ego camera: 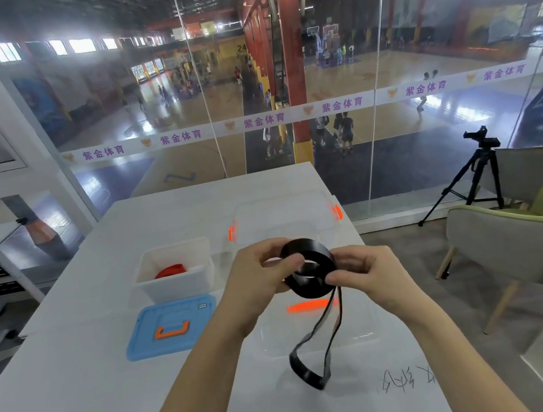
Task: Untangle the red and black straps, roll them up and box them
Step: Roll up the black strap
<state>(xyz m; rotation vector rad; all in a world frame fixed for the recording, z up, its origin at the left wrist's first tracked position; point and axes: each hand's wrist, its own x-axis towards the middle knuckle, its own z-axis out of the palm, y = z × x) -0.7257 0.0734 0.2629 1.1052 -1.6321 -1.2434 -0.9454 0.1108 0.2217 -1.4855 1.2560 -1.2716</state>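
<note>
Both hands hold the black strap (310, 273) above the table, partly wound into a loose coil. My left hand (258, 276) pinches the coil's left side; my right hand (365, 271) pinches its right side. The strap's free end hangs down in a loop that reaches the table top near the front. A rolled red strap (170, 271) lies inside the small white box (177, 289) at the left.
A blue lid with an orange handle (172, 326) lies in front of the white box. A large clear bin with orange latches (286, 224) stands behind and under my hands. A green chair (523, 241) and a tripod (476, 175) stand to the right of the white table (79, 386).
</note>
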